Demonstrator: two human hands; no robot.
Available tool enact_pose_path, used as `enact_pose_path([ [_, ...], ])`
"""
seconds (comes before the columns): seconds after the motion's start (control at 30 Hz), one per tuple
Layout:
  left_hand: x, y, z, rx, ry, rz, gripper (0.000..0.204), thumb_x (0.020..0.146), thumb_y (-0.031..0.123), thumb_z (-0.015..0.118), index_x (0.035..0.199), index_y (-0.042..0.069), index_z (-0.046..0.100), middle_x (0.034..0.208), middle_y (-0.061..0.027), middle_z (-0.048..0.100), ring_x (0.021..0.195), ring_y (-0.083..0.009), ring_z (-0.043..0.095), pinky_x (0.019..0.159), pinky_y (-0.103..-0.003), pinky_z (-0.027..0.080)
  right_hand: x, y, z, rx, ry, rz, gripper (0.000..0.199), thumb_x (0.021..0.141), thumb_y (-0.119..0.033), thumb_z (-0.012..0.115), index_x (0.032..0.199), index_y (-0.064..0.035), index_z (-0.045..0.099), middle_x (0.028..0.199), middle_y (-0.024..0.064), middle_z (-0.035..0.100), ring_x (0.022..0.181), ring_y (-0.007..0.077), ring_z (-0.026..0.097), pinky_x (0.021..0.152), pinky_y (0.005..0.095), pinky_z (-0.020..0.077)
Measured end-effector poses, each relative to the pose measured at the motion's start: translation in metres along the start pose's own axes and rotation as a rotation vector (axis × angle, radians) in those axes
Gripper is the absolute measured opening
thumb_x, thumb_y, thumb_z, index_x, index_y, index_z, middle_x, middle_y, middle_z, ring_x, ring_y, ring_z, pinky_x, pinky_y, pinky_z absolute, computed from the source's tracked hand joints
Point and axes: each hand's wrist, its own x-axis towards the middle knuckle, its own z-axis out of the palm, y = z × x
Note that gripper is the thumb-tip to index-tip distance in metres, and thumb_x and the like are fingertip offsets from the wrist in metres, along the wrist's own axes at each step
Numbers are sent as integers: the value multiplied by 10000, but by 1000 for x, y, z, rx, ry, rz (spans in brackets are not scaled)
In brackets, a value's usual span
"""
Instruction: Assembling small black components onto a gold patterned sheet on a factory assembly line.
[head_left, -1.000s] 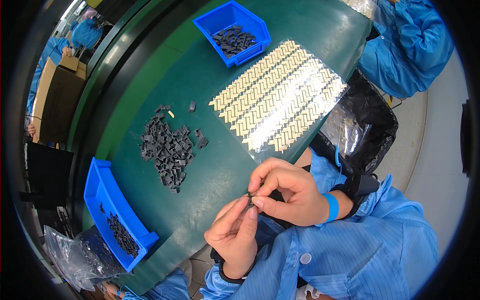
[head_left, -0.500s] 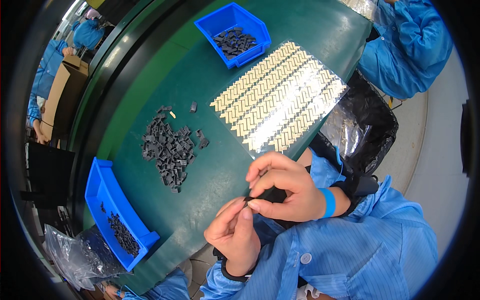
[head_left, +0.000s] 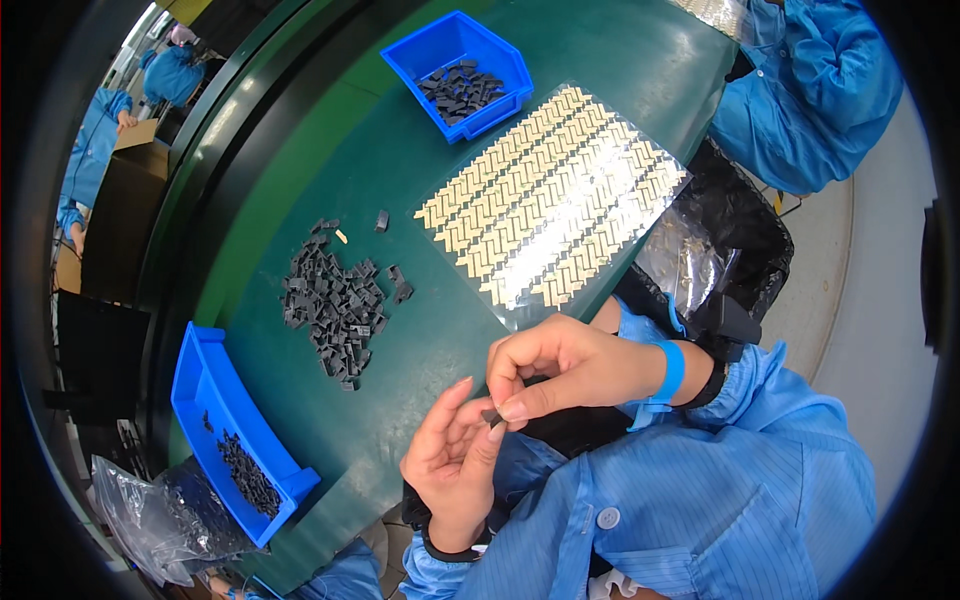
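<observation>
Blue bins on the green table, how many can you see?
2: one blue bin at the table's far end, another blue bin near the left edge, both holding small dark parts. None looks hidden.

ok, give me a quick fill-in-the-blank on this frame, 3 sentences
1. Both hands, left hand and right hand, pinch one small ____ part.
2. The loose pile of dark parts lies on the ____ table.
3. Each of the two ____ bins, far bin and near bin, holds dark parts.

Missing: dark; green; blue
</observation>
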Motion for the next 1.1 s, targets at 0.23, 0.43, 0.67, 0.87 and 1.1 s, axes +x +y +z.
enact_pose_path([
  [0.23, 9, 23, 1, 592, -199, 247, 429, 799, -75, 616, 1211, -72, 500, 932, -178, 667, 839, -190, 657, 751, -277, 526, 5, -12, 5, -493, -45, 43, 69, 772, -38, 592, 768, -19, 526, 643, -38, 472, 605, 43, 423, 540, 215, 349],
  [0.43, 5, 20, 5, 266, -130, 102, 395, 800, -92, 603, 1186, -56, 532, 953, -196, 655, 827, -260, 669, 761, -314, 533, 5, -23, 9, -397, -63, 89, 128, 829, -97, 615, 796, -23, 515, 646, -16, 503, 577, 47, 430, 508, 209, 337],
  [0.67, 2, 7, 10, -650, -72, -291, 221, 885, 41, 548, 1085, -48, 572, 934, -137, 616, 791, -159, 613, 683, -243, 543, 5, -8, 1, -605, -43, -296, 259, 889, -256, 592, 760, -58, 486, 647, 19, 524, 542, 98, 471, 495, 253, 368],
  [0.87, -6, -10, 6, -1119, -74, -578, 209, 904, 119, 545, 1079, 13, 592, 904, -112, 635, 764, -173, 608, 679, -277, 517, 19, 8, -21, -1220, -44, -964, 291, 822, -294, 631, 716, -71, 478, 640, 53, 433, 545, 221, 464, 528, 329, 389],
  [1.1, -13, 26, -80, 143, 518, 334, 135, 899, 139, 556, 900, 6, 530, 796, -68, 542, 704, -130, 558, 623, -227, 488, -4, -46, 3, -1402, 37, -1083, 138, 823, -168, 628, 837, -30, 616, 703, 58, 512, 551, 177, 489, 546, 321, 429],
])
